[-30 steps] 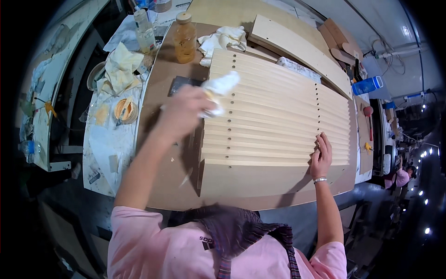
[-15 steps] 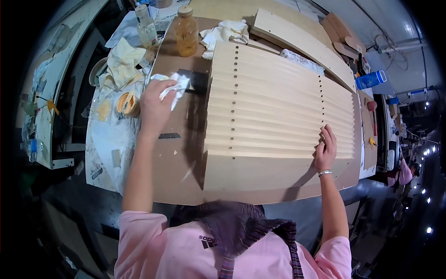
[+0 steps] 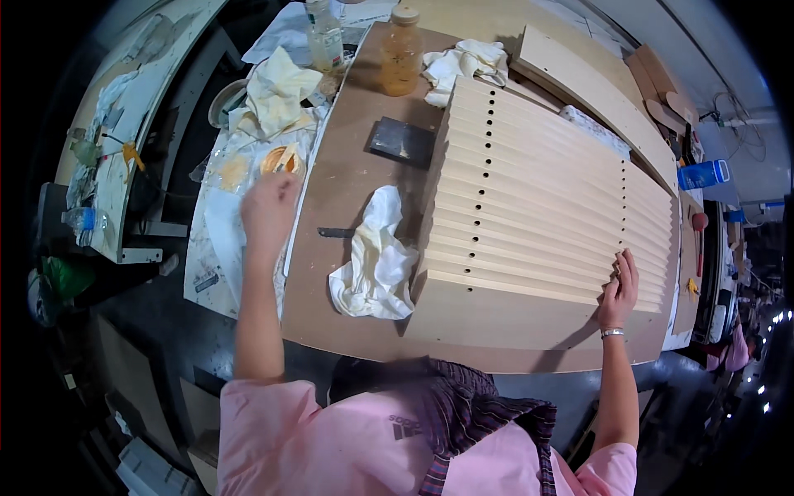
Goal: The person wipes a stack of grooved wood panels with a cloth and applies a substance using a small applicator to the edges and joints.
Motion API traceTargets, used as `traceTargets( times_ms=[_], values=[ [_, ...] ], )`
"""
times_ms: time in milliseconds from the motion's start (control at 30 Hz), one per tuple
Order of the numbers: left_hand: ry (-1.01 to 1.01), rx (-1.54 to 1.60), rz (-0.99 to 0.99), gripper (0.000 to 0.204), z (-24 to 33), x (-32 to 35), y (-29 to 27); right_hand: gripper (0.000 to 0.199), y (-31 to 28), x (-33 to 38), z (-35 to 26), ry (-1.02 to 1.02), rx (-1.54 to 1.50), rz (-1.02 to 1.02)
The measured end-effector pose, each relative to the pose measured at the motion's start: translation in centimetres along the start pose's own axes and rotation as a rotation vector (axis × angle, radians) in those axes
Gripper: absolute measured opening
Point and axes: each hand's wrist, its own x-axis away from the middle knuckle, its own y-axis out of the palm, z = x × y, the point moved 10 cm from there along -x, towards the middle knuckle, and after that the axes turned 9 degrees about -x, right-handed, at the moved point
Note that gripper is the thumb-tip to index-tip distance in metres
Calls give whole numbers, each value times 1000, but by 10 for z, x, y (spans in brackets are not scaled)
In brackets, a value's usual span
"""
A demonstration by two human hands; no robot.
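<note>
My left hand (image 3: 271,202) is over the left side of the table, just in front of a small tub (image 3: 283,157) of orange-tan paste with a pale flat stick in it. Its fingers are curled and slightly blurred, and whether they touch the stick is hidden. A crumpled white cloth (image 3: 376,264) lies on the brown board, apart from that hand. My right hand (image 3: 620,289) rests on the near right part of a pale wooden panel (image 3: 538,190), its fingers stretched along the ridges. Across this ridged panel run two rows of dark holes.
Behind the tub lies a stained cloth (image 3: 281,91). A jar of amber liquid (image 3: 401,54), a clear bottle (image 3: 325,37) and a dark block (image 3: 403,142) stand or lie left of the panel. Another wooden board (image 3: 595,91) is behind it. A blue container (image 3: 701,174) sits far right.
My left hand has let go of the white cloth, now on the board, and moved to the paste tub. My right hand stays on the panel. The view has shifted left.
</note>
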Motion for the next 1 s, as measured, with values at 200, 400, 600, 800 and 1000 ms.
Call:
traceTargets(
  times_ms=[200,400,600,800,1000],
  values=[
    [-109,-391,173,15,-33,-18,-14,50,2,-4,-2,11,4,-32],
    [-36,269,177,8,-36,-20,-4,51,4,-7,-6,33,15,-63],
    [147,794,-263,8,95,-3,61,55,4,-5,-4,26,36,-76],
    [124,932,-361,6,111,-6,110,55,6,-3,-1,30,30,-94],
    [118,927,-378,9,106,-10,123,55,6,-6,-4,-10,72,-105]
  ],
)
